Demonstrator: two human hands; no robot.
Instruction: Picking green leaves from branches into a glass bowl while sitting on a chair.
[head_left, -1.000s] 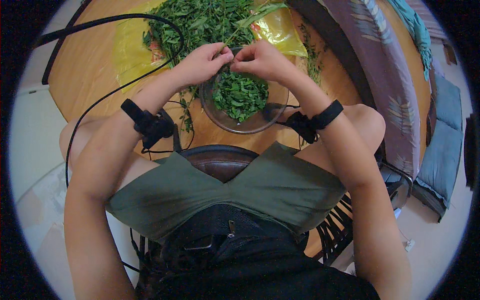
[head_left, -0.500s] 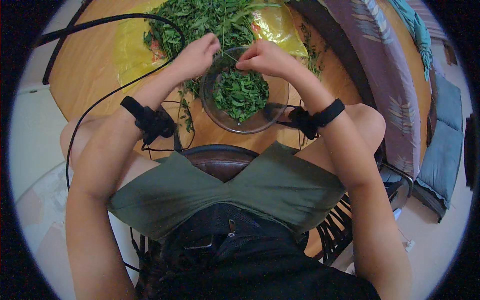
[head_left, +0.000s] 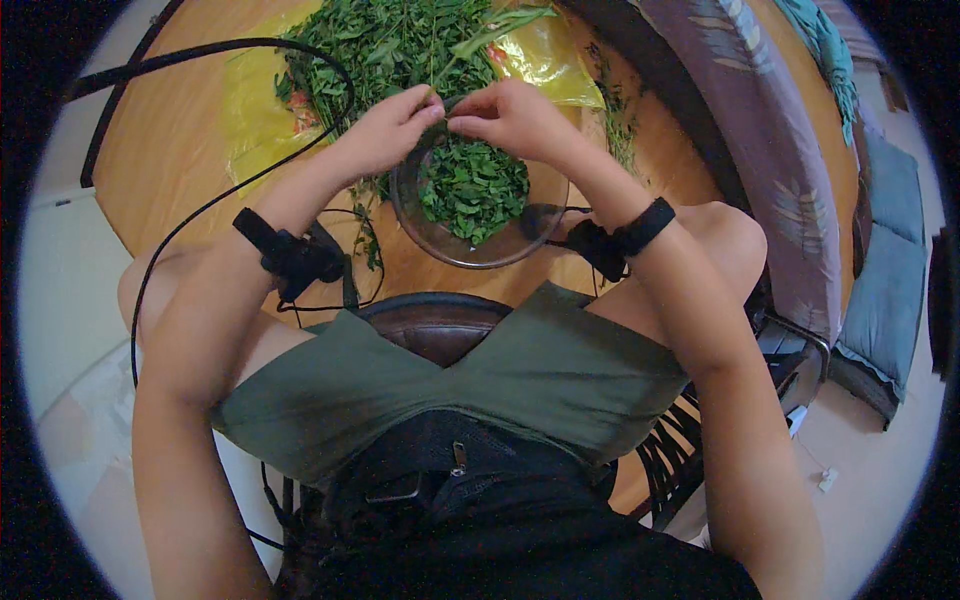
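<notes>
Above the far rim of a see-through bowl (head_left: pixel 548 225), my two hands almost meet at the fingertips. My left hand (head_left: pixel 402 122) is closed in a pinch on a thin green stem (head_left: pixel 433 82). My right hand (head_left: pixel 508 116) also pinches at the same spot, its fingers mostly hiding what they grip. Picked green leaves (head_left: pixel 474 195) lie in a loose mound inside the bowl. Just beyond my hands rises a big heap of leafy green stems (head_left: pixel 375 50), spread over a yellow plastic bag (head_left: pixel 555 65).
Loose sprigs lie on the wooden surface (head_left: pixel 150 150), left of the bowl and at the right (head_left: pixel 618 130). A black cable (head_left: pixel 215 190) arcs past my left arm. Black straps with devices circle both forearms. A patterned purple cloth (head_left: pixel 765 150) and blue cushions (head_left: pixel 885 270) are at the right.
My hands have come closer together, the right one moving left to meet the left one. The thin stem that stretched from my right fingers is now mostly hidden. The view has shifted slightly.
</notes>
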